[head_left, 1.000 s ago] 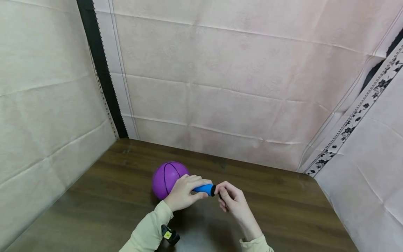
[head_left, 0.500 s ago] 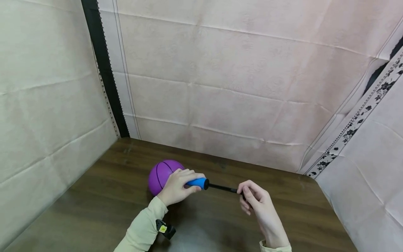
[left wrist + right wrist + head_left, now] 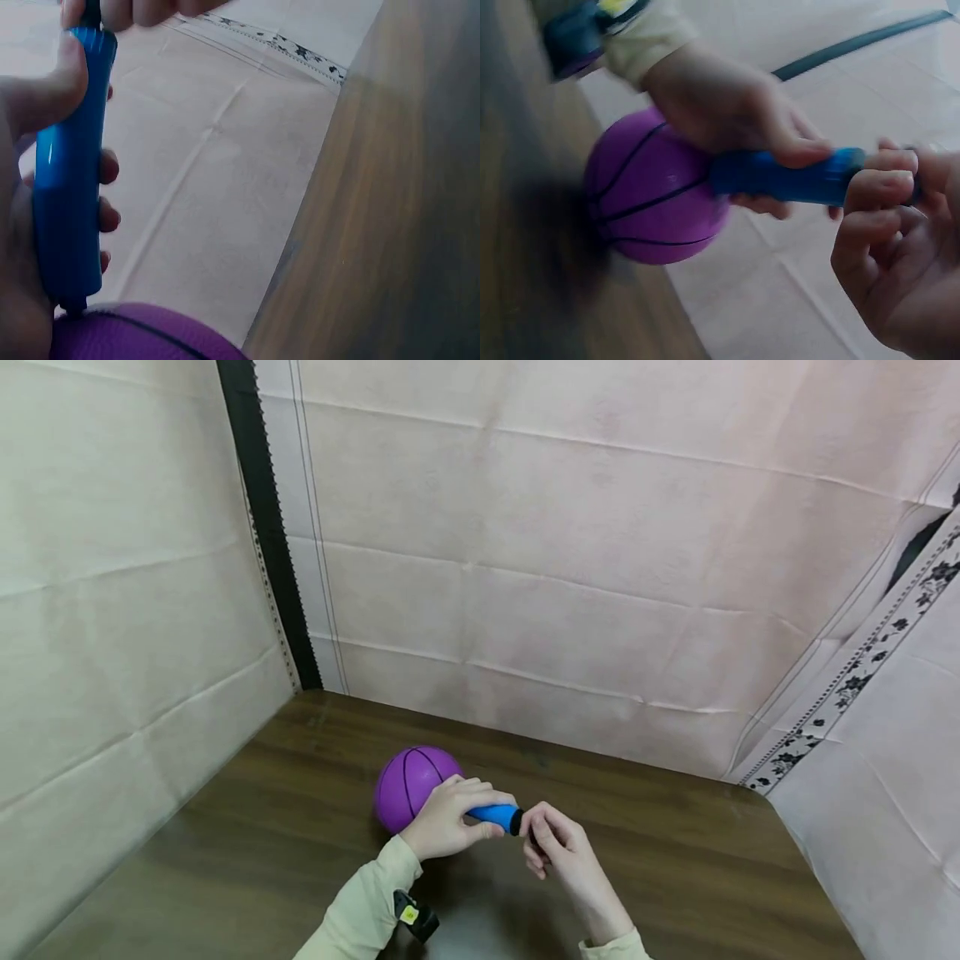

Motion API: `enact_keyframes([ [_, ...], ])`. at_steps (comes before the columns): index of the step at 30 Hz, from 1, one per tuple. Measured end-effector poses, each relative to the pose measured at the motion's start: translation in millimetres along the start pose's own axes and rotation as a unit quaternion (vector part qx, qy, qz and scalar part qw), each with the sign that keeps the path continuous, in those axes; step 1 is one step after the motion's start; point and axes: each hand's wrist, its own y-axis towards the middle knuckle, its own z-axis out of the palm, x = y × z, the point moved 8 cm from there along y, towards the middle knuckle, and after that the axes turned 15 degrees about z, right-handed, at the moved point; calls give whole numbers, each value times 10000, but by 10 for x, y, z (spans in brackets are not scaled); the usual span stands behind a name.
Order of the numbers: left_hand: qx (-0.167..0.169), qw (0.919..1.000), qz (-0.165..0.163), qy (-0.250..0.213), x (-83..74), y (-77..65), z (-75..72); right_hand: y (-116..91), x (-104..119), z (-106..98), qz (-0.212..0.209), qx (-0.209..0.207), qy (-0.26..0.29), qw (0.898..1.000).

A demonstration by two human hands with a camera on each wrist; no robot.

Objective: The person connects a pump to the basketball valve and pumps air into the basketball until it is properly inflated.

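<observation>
A purple ball (image 3: pixel 408 789) with black seam lines rests on the table, partly behind my left hand (image 3: pixel 450 822). That hand grips the blue barrel of a hand pump (image 3: pixel 71 172), fingers and thumb wrapped round it. In the left wrist view the pump's narrow black tip meets the ball's surface. At the other end, my right hand (image 3: pixel 558 847) pinches the pump's dark handle between thumb and fingers, close against the barrel's black cap. The right wrist view shows the pump (image 3: pixel 780 176) lying roughly level, with the handle mostly hidden by the right fingers.
The brown wooden table (image 3: pixel 262 827) spreads around both hands. Pale cloth (image 3: pixel 525 568) hangs behind and at both sides, with a floral-edged strip (image 3: pixel 847 681) on the right. A black wrist device (image 3: pixel 416 917) is strapped at the left sleeve.
My right hand drew the pump handle out to the right, baring the black rod, then pushed it back in to the barrel. The left hand kept its grip on the pump.
</observation>
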Motion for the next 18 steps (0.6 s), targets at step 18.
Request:
enact_keyframes([
  [18, -210, 9979, -502, -357, 92, -62, 17, -317, 361, -285, -1197, 412, 718, 9894],
])
